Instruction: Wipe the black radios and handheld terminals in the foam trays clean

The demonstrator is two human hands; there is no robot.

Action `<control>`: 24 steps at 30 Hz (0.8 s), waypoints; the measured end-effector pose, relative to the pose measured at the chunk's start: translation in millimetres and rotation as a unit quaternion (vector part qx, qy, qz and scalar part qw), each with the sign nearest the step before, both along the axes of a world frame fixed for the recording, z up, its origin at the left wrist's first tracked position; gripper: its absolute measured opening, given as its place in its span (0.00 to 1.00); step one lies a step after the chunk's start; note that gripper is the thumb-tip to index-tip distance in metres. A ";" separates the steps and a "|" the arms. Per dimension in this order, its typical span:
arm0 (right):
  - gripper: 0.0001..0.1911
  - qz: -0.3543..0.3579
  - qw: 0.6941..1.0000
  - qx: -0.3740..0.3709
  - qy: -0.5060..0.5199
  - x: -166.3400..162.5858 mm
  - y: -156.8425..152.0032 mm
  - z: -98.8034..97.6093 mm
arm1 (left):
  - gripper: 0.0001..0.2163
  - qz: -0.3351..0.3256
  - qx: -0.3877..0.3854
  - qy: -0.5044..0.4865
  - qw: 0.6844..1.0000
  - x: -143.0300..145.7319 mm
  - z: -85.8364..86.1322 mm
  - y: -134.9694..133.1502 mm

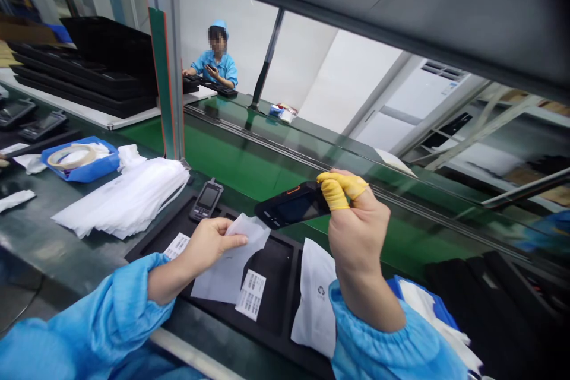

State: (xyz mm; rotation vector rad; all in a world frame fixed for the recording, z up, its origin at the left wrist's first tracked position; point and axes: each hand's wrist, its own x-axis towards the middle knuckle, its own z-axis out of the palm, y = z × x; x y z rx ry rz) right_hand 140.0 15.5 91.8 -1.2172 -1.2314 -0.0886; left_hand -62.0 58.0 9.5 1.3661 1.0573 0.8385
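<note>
My left hand [214, 243] pinches a translucent white plastic bag [225, 273] near its upper end. In my right hand [356, 231], with yellow finger cots on some fingertips, is a black handheld device [294, 205] with a screen and an orange side button. The device's lower end is at the bag's mouth; I cannot tell how far inside it is. Below lies a black compartment tray [278, 255] with a label sheet [252, 294]. Another handheld device [207, 197] sits at the tray's far left. A white bag with a recycling mark [317, 297] lies at the tray's right.
A stack of white bags [129, 199] lies left, beside a blue bin [84, 160] holding a tape roll. Black trays [89, 77] are piled behind a metal post [167, 59]. A green conveyor [222, 154] runs beyond. Across it sits a co-worker [216, 62] holding a device.
</note>
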 end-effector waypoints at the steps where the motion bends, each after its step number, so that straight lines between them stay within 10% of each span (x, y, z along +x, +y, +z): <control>1: 0.09 0.003 1.000 0.001 0.010 -2.0 0.5 0.1 | 0.14 -0.001 0.003 0.002 1.000 0.6 -0.3 0.3; 24: 0.08 0.041 0.995 -0.086 0.037 -2.7 -2.4 -15.0 | 0.18 -0.042 -0.038 -0.056 0.997 10.1 -12.6 -5.8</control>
